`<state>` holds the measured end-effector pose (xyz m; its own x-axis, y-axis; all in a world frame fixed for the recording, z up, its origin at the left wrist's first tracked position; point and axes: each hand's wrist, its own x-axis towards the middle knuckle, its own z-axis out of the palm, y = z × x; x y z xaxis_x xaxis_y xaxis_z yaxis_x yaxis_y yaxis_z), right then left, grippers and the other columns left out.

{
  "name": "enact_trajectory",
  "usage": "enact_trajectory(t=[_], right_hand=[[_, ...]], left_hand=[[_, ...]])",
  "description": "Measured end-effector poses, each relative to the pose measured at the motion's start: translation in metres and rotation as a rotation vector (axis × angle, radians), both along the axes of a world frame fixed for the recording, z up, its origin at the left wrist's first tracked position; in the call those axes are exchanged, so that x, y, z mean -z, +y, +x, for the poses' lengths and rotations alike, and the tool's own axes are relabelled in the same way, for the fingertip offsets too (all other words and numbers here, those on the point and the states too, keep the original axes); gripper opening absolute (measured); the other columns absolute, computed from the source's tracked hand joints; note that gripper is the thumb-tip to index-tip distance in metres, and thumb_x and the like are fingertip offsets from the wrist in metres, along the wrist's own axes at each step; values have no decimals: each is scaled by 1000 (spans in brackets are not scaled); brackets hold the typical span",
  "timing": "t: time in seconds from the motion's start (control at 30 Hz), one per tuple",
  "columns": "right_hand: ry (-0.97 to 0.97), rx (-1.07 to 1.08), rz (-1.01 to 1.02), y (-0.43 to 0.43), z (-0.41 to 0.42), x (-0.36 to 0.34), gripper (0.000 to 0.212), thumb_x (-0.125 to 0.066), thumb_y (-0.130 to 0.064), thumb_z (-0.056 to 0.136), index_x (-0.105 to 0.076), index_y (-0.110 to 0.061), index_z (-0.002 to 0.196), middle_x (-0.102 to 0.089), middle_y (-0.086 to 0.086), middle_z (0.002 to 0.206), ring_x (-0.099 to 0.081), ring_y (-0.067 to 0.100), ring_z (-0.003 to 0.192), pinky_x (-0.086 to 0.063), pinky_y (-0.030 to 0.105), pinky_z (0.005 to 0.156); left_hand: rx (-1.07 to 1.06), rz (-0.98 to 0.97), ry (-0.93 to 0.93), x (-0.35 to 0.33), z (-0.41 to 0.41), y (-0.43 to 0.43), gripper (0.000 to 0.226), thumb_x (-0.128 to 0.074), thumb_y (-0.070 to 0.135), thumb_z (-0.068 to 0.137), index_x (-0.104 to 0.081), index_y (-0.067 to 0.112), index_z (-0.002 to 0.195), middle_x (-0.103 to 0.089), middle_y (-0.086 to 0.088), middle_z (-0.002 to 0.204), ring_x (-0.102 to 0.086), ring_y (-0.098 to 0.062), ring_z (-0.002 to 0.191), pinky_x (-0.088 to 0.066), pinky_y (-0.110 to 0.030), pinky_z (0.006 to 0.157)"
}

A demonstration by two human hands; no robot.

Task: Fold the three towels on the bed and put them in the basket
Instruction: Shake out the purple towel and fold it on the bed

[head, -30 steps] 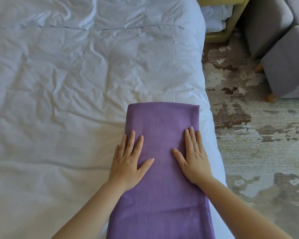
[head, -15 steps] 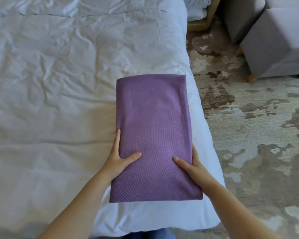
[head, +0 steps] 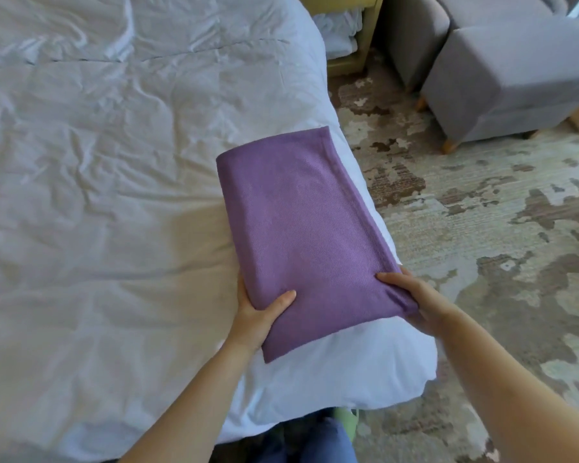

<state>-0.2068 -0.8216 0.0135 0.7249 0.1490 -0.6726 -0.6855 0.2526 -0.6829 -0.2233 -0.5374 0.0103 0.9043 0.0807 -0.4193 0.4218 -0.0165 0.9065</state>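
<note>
A folded purple towel [head: 301,228] is a long rectangle above the right corner of the white bed [head: 97,195], turned a little clockwise. My left hand [head: 258,312] grips its near left edge, thumb on top and fingers underneath. My right hand [head: 411,302] grips the near right edge the same way, thumb lying across the top. The near end of the towel looks raised off the duvet. No other towel and no basket is in view.
The bed's right edge runs beside a patterned carpet [head: 482,262]. A grey ottoman [head: 508,78] and a grey chair stand at the top right. A yellow-green shelf [head: 351,38] with white linen sits beyond the bed's corner.
A second ago both palms lay flat on the towel. They slid to its side edges, took hold, and now the towel has swung clockwise toward the right of the bed.
</note>
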Motion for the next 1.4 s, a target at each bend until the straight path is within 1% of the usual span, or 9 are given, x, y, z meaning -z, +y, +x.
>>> enact_trajectory(t=[0.17, 0.33, 0.53, 0.67, 0.83, 0.93, 1.13, 1.3, 1.4], right_hand=[[71, 243, 9, -47, 6, -12, 41, -62, -50, 71, -66, -23, 101, -72, -4, 90, -66, 16, 81, -46, 34, 74], [111, 349, 58, -47, -14, 6, 83, -54, -77, 63, -54, -29, 130, -62, -3, 112, -60, 24, 100, -41, 47, 99], [21, 374, 38, 5, -42, 10, 76, -73, -64, 66, -38, -47, 131, -59, -15, 129, -61, 15, 113, -54, 38, 82], [51, 492, -33, 16, -39, 6, 83, -69, -64, 70, -27, -41, 138, -51, -14, 134, -56, 16, 116, -49, 47, 96], [65, 687, -277, 19, -30, 1, 74, -55, -59, 85, -25, -28, 145, -48, -2, 135, -52, 19, 111, -44, 37, 93], [108, 770, -332, 24, -26, 0, 72, -47, -62, 87, -31, -20, 142, -48, -2, 126, -50, 19, 102, -38, 33, 81], [148, 861, -646, 39, -16, 2, 56, -42, -55, 93, -46, -5, 116, -55, 10, 115, -53, 28, 98, -41, 37, 81], [146, 893, -710, 41, -13, 6, 42, -39, -54, 94, -45, -13, 101, -52, -5, 85, -51, 23, 86, -34, 33, 77], [96, 937, -764, 44, -12, 1, 31, -39, -49, 96, -42, -20, 85, -50, -5, 80, -49, 16, 75, -36, 34, 73]], left_hand=[[-166, -65, 57, 0, -28, -84, 112, -80, 55, 51, -25, 33, 146, -47, 10, 141, -52, -6, 121, -43, -36, 106], [-262, -30, 116, 12, -35, -152, 112, -81, 54, 64, -11, 36, 150, -39, 13, 134, -50, -11, 118, -44, -34, 102], [-239, 241, 60, 12, -35, -139, 117, -82, 46, 67, -7, 18, 152, -29, 0, 150, -35, -15, 136, -27, -21, 104], [-124, 734, -54, -7, -19, -105, 119, -74, 58, 69, -3, 11, 153, -5, -24, 157, -11, -33, 146, -19, -45, 113], [190, 1080, -477, -29, 31, -76, 86, -64, 56, 81, -24, 24, 150, -10, -19, 159, -21, -37, 143, -17, -55, 112], [133, 1134, -454, -35, 90, -50, 82, -60, 55, 84, -28, 17, 149, -20, -20, 156, -25, -37, 140, -19, -51, 112], [264, 1249, -395, -33, 194, -17, 68, -50, 56, 89, -40, 11, 138, -44, -17, 141, -39, -39, 127, -28, -48, 104], [472, 1212, -227, -20, 252, -11, 64, -36, 64, 90, -52, 7, 116, -57, -19, 121, -53, -41, 110, -42, -46, 90], [530, 1176, -346, -17, 271, -5, 56, -36, 65, 90, -51, 11, 91, -62, -16, 103, -58, -39, 95, -41, -39, 72]])
